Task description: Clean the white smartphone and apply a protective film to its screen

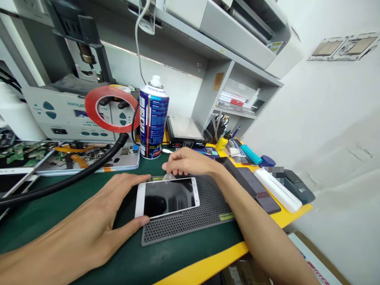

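A white smartphone with a dark screen lies face up on a black honeycomb mat. My left hand grips its left end, thumb at the near edge and a finger at the far edge. At the phone's far long edge, my right hand pinches a small translucent pick-like piece, which meets the edge there. Whether the piece sits inside the seam is hidden. A white-tipped swab lies just beyond my right fingers.
Behind the phone stand a blue spray can, a red tape roll and a flat heating plate. A black hose crosses the left side, before a tray of phone parts. More phones lie right, near the yellow table edge.
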Tool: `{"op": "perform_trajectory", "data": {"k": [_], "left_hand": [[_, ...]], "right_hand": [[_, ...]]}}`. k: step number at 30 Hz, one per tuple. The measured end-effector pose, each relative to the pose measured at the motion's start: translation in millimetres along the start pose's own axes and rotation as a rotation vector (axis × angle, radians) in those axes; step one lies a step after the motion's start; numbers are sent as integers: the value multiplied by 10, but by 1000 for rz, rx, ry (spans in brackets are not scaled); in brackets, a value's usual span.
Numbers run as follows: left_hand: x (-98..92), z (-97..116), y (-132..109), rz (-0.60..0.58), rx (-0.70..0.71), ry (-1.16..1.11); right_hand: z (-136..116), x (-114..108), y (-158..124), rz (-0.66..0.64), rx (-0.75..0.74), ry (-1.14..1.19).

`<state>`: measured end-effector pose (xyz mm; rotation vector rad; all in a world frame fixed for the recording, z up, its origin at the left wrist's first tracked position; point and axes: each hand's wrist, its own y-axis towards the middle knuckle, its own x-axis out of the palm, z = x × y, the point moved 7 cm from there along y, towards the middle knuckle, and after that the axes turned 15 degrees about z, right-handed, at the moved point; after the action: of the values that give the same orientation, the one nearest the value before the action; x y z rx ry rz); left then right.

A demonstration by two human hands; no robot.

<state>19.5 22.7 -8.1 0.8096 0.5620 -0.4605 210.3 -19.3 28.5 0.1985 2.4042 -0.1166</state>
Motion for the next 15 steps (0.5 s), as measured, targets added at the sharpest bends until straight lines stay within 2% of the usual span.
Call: {"op": "perform_trajectory", "data": {"k": [2, 4, 6, 9, 12, 15], "left_hand": [[52, 34, -35, -109, 35, -19], [60, 49, -55, -167, 34, -18], [48, 78, -64, -205, 37, -23], [29, 111, -50, -248, 25, -77], [-41, 39, 46, -160, -97, -161], [-70, 10, 127, -125, -139, -224]], "right_hand": [[-46, 60, -92, -144, -19, -80], [-64, 96, -182, -270, -36, -142], [-79, 92, -241, -329, -58, -168], [-165, 8, -249, -234, -128, -150], [-284, -69, -240, -86, -185, -103], [-341, -54, -243, -42, -182, -137]]}}
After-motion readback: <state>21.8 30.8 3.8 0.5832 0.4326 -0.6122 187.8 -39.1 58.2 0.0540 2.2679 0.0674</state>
